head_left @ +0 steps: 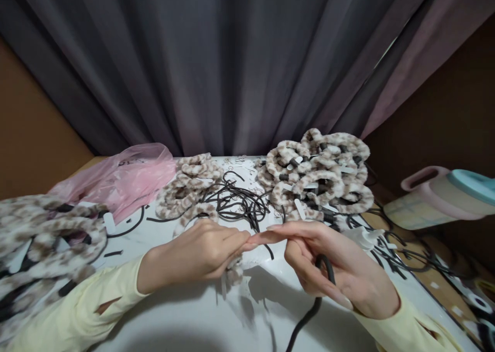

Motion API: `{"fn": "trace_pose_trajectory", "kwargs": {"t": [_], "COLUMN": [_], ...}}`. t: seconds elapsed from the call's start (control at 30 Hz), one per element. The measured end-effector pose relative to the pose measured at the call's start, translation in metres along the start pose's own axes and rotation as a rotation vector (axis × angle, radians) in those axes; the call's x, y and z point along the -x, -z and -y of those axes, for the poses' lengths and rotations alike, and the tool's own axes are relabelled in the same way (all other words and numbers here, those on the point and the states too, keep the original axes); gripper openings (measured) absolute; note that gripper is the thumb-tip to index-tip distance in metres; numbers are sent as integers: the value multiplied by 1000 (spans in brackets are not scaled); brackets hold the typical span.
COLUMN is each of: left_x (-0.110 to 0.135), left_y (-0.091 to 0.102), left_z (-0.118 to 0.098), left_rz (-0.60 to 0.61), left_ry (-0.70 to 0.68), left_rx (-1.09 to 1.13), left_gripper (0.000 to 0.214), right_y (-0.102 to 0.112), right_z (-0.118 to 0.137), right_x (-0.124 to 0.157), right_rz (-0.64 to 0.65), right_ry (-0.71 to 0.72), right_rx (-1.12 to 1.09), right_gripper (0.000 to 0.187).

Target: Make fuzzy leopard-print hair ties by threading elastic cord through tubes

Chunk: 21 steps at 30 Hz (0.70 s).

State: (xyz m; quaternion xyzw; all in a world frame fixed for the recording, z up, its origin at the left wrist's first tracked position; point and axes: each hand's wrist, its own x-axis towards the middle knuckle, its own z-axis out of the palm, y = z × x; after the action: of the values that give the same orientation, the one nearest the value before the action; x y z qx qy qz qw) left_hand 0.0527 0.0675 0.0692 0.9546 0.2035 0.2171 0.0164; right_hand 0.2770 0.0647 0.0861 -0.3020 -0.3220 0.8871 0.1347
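Observation:
My left hand [204, 249] is closed over the table, its fingers curled. From beneath it hangs a small part of a fluffy white-and-brown spotted band [234, 272] with a pale tag; most of it is hidden by the hand. The fingertips of both hands meet in the middle, and I cannot make out what lies between them. Across the curled lower fingers of my right hand [328, 264] runs a thick black cord [309, 313], gripped there, one end trailing down to the table's front. The right index finger is stretched toward the left hand.
Spotted fluffy bands are heaped at back right [320, 171], back centre [189, 187] and left [46, 238]. Black cords [240, 202] lie tangled between heaps. A pink plastic bag [131, 171] lies behind left. A tumbler [433, 200] stands at right; a grey curtain [232, 68] hangs behind.

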Motion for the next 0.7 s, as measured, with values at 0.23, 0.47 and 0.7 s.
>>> {"fn": "trace_pose_trajectory", "kwargs": {"t": [0.23, 0.47, 0.7], "left_x": [-1, 0, -2], "left_y": [3, -5, -6], "left_z": [1, -3, -4], "left_rz": [0, -97, -153], "left_ry": [-37, 22, -24], "left_rx": [-14, 17, -79], "left_gripper": [25, 24, 27], "right_y": [-5, -9, -14], "right_z": [0, -2, -3], "right_x": [3, 0, 1], "right_rz": [19, 51, 51], "right_ry": [22, -23, -17], "right_rx": [-49, -129, -147], "right_gripper": [58, 58, 59]}}
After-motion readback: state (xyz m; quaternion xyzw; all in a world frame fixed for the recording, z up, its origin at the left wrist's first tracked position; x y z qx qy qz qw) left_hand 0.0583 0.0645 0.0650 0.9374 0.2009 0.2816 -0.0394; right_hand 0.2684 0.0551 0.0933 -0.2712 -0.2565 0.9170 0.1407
